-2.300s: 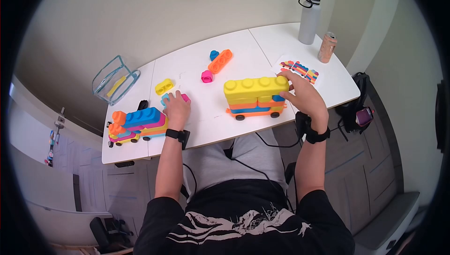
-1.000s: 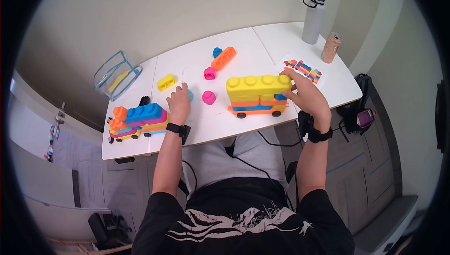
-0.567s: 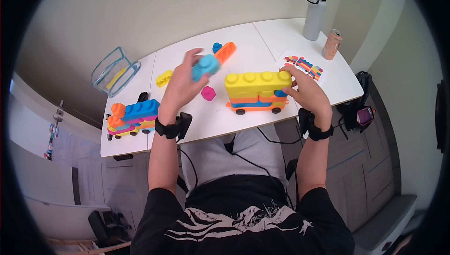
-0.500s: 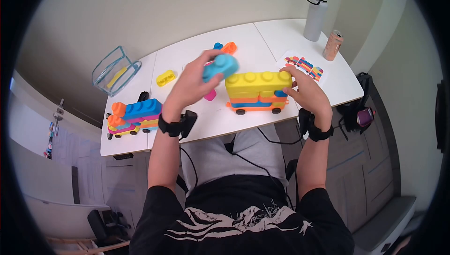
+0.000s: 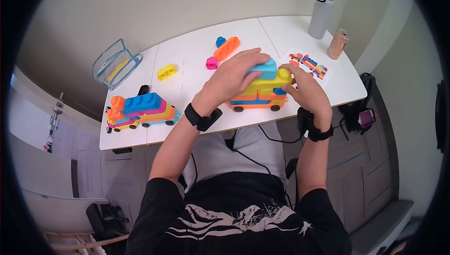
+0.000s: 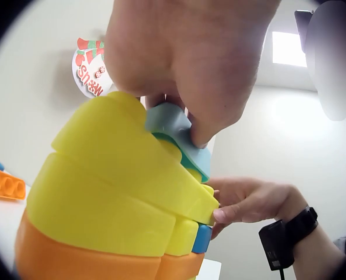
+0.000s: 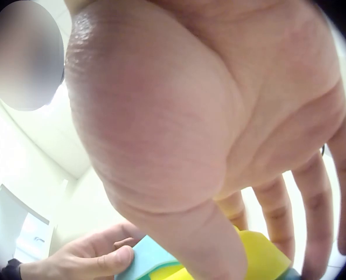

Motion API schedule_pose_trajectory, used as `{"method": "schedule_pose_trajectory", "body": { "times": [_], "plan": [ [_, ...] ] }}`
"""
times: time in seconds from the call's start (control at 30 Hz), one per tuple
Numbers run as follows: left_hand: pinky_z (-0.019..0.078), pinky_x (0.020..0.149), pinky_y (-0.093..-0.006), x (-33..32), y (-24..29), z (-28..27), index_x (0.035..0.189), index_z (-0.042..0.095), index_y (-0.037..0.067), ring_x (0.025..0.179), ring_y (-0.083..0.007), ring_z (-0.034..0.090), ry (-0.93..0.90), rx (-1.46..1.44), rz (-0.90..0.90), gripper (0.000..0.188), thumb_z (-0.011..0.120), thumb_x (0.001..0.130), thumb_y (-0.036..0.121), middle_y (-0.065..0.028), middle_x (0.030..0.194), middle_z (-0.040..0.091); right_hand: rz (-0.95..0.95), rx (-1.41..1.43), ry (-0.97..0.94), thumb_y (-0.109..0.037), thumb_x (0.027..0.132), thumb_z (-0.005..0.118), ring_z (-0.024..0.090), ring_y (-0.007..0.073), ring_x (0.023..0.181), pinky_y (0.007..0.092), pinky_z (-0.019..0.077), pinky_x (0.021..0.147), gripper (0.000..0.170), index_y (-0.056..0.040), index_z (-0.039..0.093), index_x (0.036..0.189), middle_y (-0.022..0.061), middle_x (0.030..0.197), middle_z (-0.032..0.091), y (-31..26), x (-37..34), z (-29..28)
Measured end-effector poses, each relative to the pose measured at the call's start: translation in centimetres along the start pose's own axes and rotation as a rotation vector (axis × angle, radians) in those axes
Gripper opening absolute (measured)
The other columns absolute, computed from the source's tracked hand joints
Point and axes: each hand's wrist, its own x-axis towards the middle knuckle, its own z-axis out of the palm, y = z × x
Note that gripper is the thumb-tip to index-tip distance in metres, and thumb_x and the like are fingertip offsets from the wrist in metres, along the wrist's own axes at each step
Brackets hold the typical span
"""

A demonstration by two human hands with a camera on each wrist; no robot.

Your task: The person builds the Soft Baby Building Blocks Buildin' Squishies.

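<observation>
My left hand pinches a light blue building block between thumb and fingers. The block sits over the studs of the long yellow block, slightly tilted in the left wrist view. That yellow block tops a wheeled toy train car built of orange, blue and yellow blocks. My right hand grips the car's right end, thumb on the near side and fingers behind. In the right wrist view its thumb and palm hide much of the car.
Left stands a block-built train. Loose on the white table lie a yellow block, a pink block, an orange block and a blue block. Behind right are a picture sheet, a bottle and a can.
My left hand let go of a pink block, picked up the light blue block and carried it right onto the yellow block. My right hand has stayed on the train car.
</observation>
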Motion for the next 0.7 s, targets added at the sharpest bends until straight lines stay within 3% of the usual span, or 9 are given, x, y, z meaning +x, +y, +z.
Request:
{"method": "schedule_pose_trajectory", "body": {
  "times": [0.07,0.3,0.37,0.5,0.57,0.6,0.63,0.7],
  "plan": [
    [0.052,0.109,-0.0437,-0.3,0.5,0.0,0.138,0.064,0.007,0.128,-0.0333,0.064,0.004,0.001,-0.029,0.039,0.069,0.099,0.011,-0.0132,0.137,0.067,-0.009,0.019,0.03,-0.008,0.091,0.076,0.071,0.0322,0.103,0.0429,0.0559,0.087,0.046,-0.011,0.06,0.134,0.0136,0.114,0.072,-0.3,0.0,0.1],
    [0.0499,0.113,-0.0432,-1.1,1.7,0.6,0.139,0.062,0.007,0.141,-0.0332,0.057,-0.058,0.115,-0.079,0.044,0.071,0.097,0.011,-0.0119,0.143,0.064,0.027,0.004,0.019,-0.009,0.091,0.076,0.071,0.0323,0.103,0.0428,0.056,0.087,0.047,-0.011,0.061,0.136,0.014,0.116,0.072,-0.3,0.1,0.2],
    [0.0497,0.113,-0.0434,-1.4,1.6,0.8,0.139,0.062,0.006,0.137,-0.0339,0.058,0.035,0.189,0.035,0.042,0.069,0.098,0.013,-0.0104,0.146,0.063,-0.031,0.03,0.034,-0.01,0.092,0.076,0.072,0.0314,0.101,0.0426,0.0563,0.087,0.048,-0.0102,0.06,0.137,0.0145,0.118,0.071,0.3,0.2,0.4],
    [0.0485,0.113,-0.043,-1.7,1.7,-1.3,0.141,0.06,0.005,0.135,-0.0352,0.059,0.043,0.263,0.086,0.041,0.065,0.101,0.014,-0.0129,0.148,0.061,-0.023,0.052,-0.002,-0.009,0.092,0.076,0.072,0.0302,0.1,0.0421,0.0564,0.088,0.05,-0.0095,0.06,0.138,0.015,0.121,0.071,0.1,0.3,0.1],
    [0.0482,0.113,-0.0434,-2.4,0.9,-3.5,0.142,0.059,0.004,0.133,-0.0363,0.06,0.207,0.0,-0.148,0.04,0.061,0.103,0.014,-0.017,0.147,0.061,0.005,0.051,0.0,-0.009,0.091,0.077,0.073,0.03,0.099,0.0411,0.0564,0.089,0.052,-0.0088,0.059,0.14,0.0155,0.125,0.07,0.0,0.1,-0.1],
    [0.0501,0.108,-0.0441,-3.3,-0.9,-4.3,0.141,0.059,0.003,0.126,-0.0367,0.062,0.211,0.004,-0.294,0.041,0.061,0.102,0.012,-0.0191,0.143,0.061,0.005,0.054,0.0,-0.009,0.091,0.077,0.073,0.03,0.099,0.0411,0.0564,0.089,0.052,-0.0088,0.059,0.14,0.0155,0.125,0.07,0.0,-0.1,-0.1],
    [0.0501,0.108,-0.0441,-4.6,-2.4,-4.4,0.141,0.059,0.003,0.126,-0.0367,0.062,0.208,0.005,-0.291,0.041,0.061,0.102,0.012,-0.0191,0.143,0.061,-0.011,0.046,0.01,-0.008,0.091,0.077,0.072,0.0303,0.099,0.0409,0.0565,0.09,0.052,-0.0081,0.059,0.14,0.0159,0.126,0.07,0.1,-0.2,-0.3],
    [0.053,0.103,-0.0456,-6.9,-5.3,-3.8,0.14,0.06,0.005,0.12,-0.0369,0.064,0.073,0.277,-0.532,0.046,0.069,0.097,0.018,-0.0181,0.14,0.063,-0.029,0.039,0.024,-0.008,0.091,0.077,0.072,0.0306,0.1,0.0407,0.0566,0.091,0.053,-0.0074,0.059,0.14,0.0164,0.127,0.069,0.2,-0.4,-0.4]
  ]
}}
